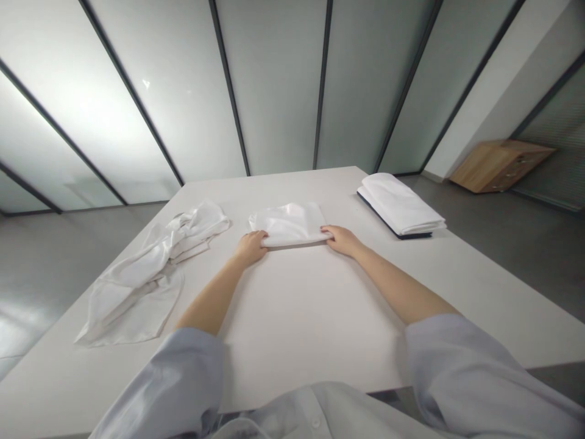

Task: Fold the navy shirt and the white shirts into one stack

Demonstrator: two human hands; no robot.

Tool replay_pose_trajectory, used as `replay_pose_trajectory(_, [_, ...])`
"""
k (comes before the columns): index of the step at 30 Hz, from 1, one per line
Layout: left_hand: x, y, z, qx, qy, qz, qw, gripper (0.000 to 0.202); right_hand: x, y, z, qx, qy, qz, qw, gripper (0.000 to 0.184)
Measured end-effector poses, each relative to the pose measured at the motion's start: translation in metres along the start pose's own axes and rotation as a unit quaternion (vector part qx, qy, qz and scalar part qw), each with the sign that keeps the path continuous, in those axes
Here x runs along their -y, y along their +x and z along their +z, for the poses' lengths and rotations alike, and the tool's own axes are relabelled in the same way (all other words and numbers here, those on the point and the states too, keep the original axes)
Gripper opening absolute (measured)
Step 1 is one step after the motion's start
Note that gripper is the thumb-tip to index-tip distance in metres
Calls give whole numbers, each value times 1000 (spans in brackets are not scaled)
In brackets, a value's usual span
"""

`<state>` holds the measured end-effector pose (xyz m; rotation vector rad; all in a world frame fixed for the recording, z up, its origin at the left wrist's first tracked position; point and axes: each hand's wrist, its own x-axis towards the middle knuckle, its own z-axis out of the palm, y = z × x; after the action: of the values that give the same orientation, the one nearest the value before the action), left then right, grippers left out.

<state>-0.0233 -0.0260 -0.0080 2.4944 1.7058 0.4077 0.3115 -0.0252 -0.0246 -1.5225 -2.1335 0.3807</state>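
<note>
A small folded white cloth point(290, 223) lies in the middle of the white table point(301, 305). My left hand point(251, 246) grips its near left corner with curled fingers. My right hand point(342, 239) holds its near right corner, fingers closed over the edge. Both arms reach straight out from pale blue sleeves.
A heap of crumpled white cloths point(150, 274) lies on the left of the table. A neat stack of folded white cloths on a dark board point(400, 207) sits at the far right. A wooden cabinet point(500, 163) stands on the floor beyond, with glass wall panels behind.
</note>
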Motion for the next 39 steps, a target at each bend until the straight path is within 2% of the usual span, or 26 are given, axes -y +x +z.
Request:
replay_pose_trajectory(6, [1, -12, -4, 5, -17, 14, 1000, 52, 3, -5, 0, 4, 19, -30, 999, 50])
replay_pose_trajectory(12, [3, -12, -2, -26, -35, -6, 999, 54, 1, -5, 1, -27, 3, -57, 998, 35])
replay_pose_trajectory(17, [22, -8, 4, -76, -84, -54, 992, 54, -5, -3, 6, -72, 67, -65, 993, 28])
replay_pose_trajectory(21, [35, -7, 5, -85, -136, -37, 986, 55, -7, -5, 10, -69, 149, -62, 985, 22])
replay_pose_trajectory(24, [36, -6, 4, -100, -226, -56, 967, 48, -6, -6, 6, -64, 182, -47, 980, 14])
replay_pose_trajectory(27, [34, -5, 3, -108, -327, -99, 934, 45, -8, -5, 3, -55, 176, -41, 982, 20])
replay_pose_trajectory(30, [36, -7, 3, -97, -366, -101, 920, 47, -12, -4, 6, -40, 139, -67, 987, 41])
replay_pose_trajectory(32, [39, -8, 4, -74, -364, -67, 926, 50, -14, -3, 12, -31, 113, -84, 990, 47])
replay_pose_trajectory(35, [43, -9, 6, -56, -307, -12, 950, 52, -17, -1, 18, -28, 96, -95, 990, 38])
replay_pose_trajectory(37, [44, -7, 8, -69, -265, -9, 962, 49, -17, 1, 20, -42, 105, -92, 989, 33])
replay_pose_trajectory(39, [45, -5, 10, -93, -258, -32, 961, 48, -16, 2, 19, -68, 124, -78, 987, 33])
